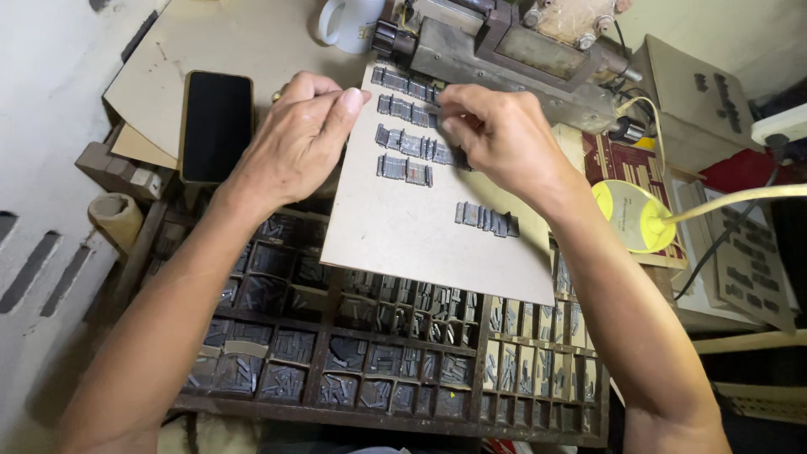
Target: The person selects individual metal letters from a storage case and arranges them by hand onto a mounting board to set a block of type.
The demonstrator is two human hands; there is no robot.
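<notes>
**Screens and printed sheets around the type case**

A black phone point(217, 126) lies screen up and dark, on the left. A red sheet with cream patterning point(635, 168) lies at right, beside grey cardboard cards point(752, 269) bearing dark marks.

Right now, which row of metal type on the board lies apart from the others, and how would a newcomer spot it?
Start at the grey board lying tilted over the wooden compartment tray. Four rows of metal type are stacked near its top, between the left hand and the right hand. The lone row sits lower and further right, below the right hand, untouched and with bare board around it.
</notes>
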